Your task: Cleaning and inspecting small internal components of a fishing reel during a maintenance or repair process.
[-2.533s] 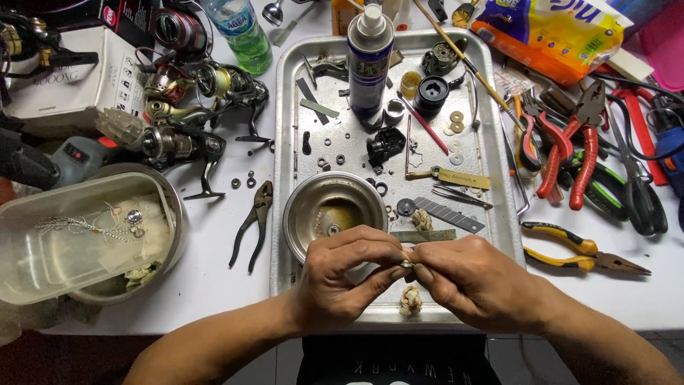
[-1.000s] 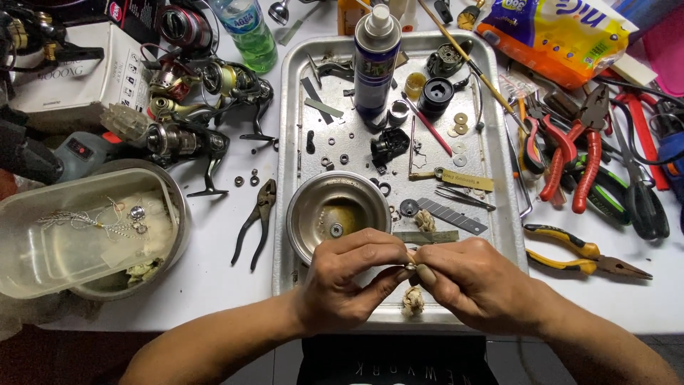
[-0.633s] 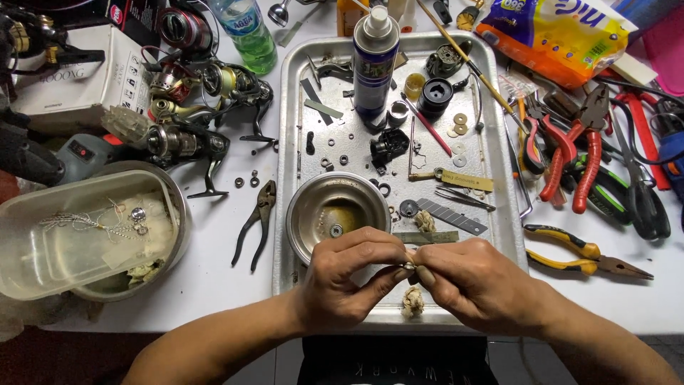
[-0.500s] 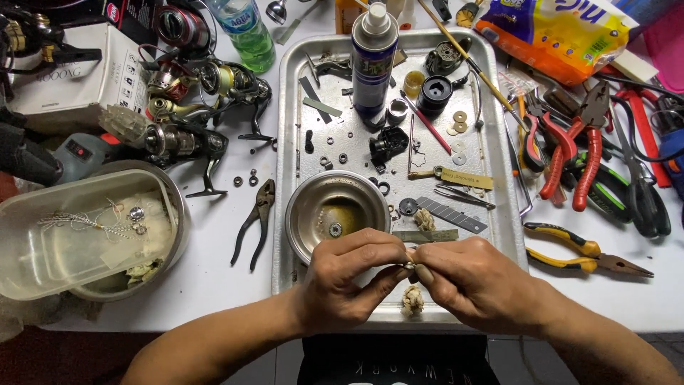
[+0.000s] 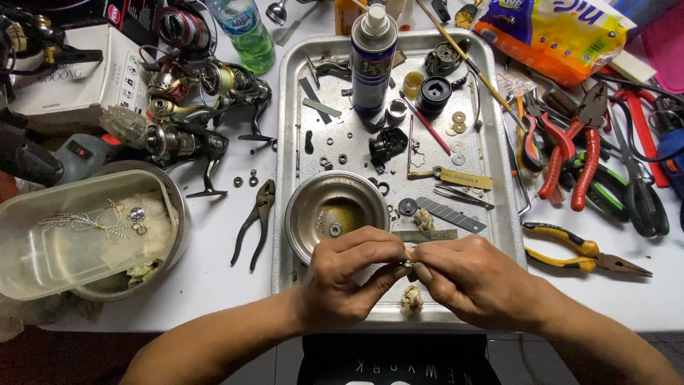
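A small metal part (image 5: 407, 264) is pinched between the fingertips of the left hand (image 5: 349, 278) and the right hand (image 5: 474, 281), both closed on it from opposite sides. The part is held just above the near edge of the metal tray (image 5: 499, 214). A round metal bowl (image 5: 331, 210) stands in the tray just beyond the left hand. A crumpled wad (image 5: 411, 299) lies on the tray below the fingertips. Black pliers (image 5: 256, 224) lie left of the tray.

We see a spray can (image 5: 373, 60) upright on the tray (image 5: 288, 128), bowl (image 5: 313, 207) below it, pliers (image 5: 258, 222) left, red pliers (image 5: 570, 153) right.
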